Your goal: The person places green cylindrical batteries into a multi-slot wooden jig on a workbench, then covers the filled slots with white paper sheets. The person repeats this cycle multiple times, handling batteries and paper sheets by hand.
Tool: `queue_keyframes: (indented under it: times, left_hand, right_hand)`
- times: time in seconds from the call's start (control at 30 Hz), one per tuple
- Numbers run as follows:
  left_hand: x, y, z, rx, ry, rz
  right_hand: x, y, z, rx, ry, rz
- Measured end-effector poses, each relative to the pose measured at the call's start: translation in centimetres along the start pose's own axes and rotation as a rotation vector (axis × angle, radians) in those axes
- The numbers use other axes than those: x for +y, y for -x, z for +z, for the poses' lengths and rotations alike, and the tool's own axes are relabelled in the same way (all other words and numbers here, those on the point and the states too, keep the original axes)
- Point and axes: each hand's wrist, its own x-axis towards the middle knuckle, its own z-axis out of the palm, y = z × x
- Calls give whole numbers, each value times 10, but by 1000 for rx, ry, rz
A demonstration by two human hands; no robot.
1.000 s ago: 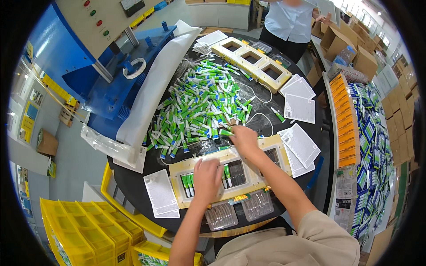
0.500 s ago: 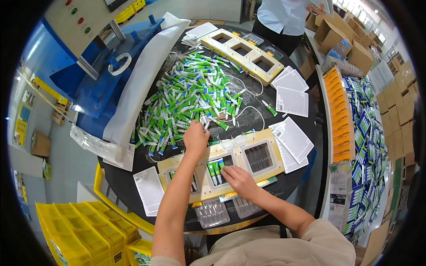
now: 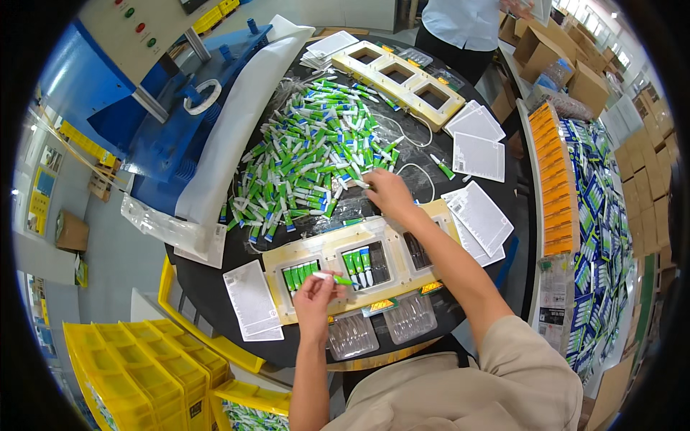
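My left hand (image 3: 314, 298) pinches a small green squeeze tube (image 3: 341, 280) with a white cap, above the near edge of a cream three-window frame (image 3: 327, 248). Green tubes lie side by side in the frame's left window, and a few fill part of the middle one. My right forearm crosses the right window and partly hides it. Beyond the frame, my right hand (image 3: 389, 195) is at the right edge of a big heap of green, white and blue tubes (image 3: 309, 154). Its fingertips are closed on one tube (image 3: 357, 184) there.
Printed white cards (image 3: 480, 215) lie right of the frame, others (image 3: 251, 298) left. Clear plastic blisters (image 3: 352, 337) stick out at its front. A second three-window frame (image 3: 399, 75) sits at the back, near a standing person (image 3: 460, 29). Yellow crates (image 3: 136, 366) stand lower left, blue machinery upper left.
My left hand has come back from the heap to the frame with a tube. My right hand has left the middle window and reached out to the heap. The view has shifted slightly.
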Motion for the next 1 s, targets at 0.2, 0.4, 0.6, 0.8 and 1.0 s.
queue_keyframes:
  times: [0.2,0.4,0.6,0.8,1.0]
  left_hand:
    - [-15,26,-10,77,-17,23]
    - [-17,28,-10,63,14,46]
    - [-21,27,-9,128,67,111]
    - [-24,20,-11,164,6,117]
    - [-26,16,2,111,8,161]
  right_hand:
    - [-44,118,-54,-114,250,-699]
    - [-55,135,-46,-150,290,-546]
    - [-82,131,-39,-268,379,-686]
    - [-80,118,-27,-325,516,-876]
    - [-69,115,-47,-268,378,-874]
